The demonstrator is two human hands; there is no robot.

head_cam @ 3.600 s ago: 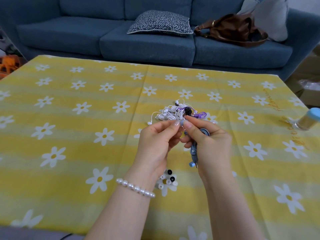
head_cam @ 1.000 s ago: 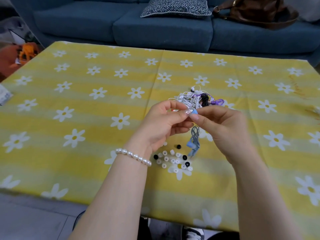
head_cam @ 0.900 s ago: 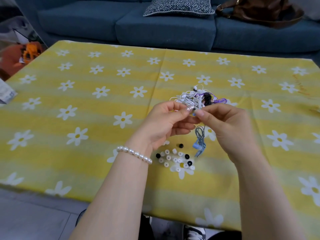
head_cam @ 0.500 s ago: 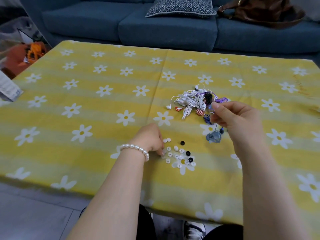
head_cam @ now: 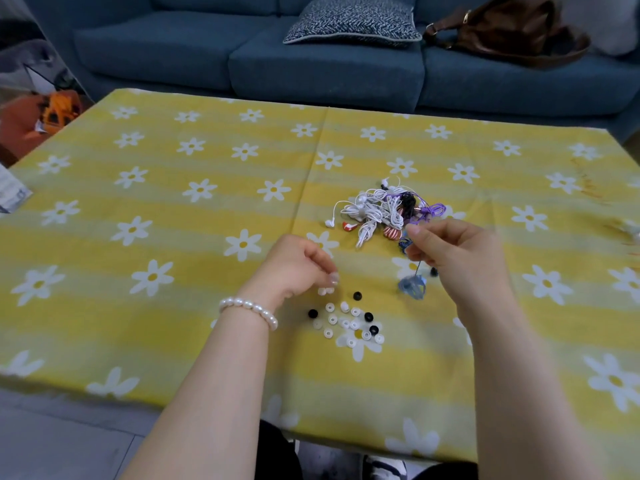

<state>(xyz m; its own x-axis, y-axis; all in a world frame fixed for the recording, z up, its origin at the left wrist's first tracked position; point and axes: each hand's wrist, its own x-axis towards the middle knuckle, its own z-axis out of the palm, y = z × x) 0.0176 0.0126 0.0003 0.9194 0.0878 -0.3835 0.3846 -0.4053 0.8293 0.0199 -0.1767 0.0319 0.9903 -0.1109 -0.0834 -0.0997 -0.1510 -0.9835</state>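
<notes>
- Seems to be stripping the tips off earphones and pooling them: right grip (head_cam: 457, 254) clenched on the thin cable of a blue wired earphone (head_cam: 412, 287), pinching it between thumb and forefinger, with the coiled bundle dangling just above the tabletop (head_cam: 173, 237) in its yellow daisy-print cloth
- Left grip (head_cam: 298, 265) curled, with fingertips just over the far edge of the scattered pile of small white and black silicone ear tips (head_cam: 346, 322); cannot tell whether pinching a tip or released
- Next, probably: raising the left grip to the blue earphone, or swapping it for one from the tangled heap of white, purple and black earphone cables (head_cam: 384, 211); calls for a fine fingertip pinch
- No brand or label readable; faint orange script (head_cam: 588, 181) on the cloth, too blurred to read
</notes>
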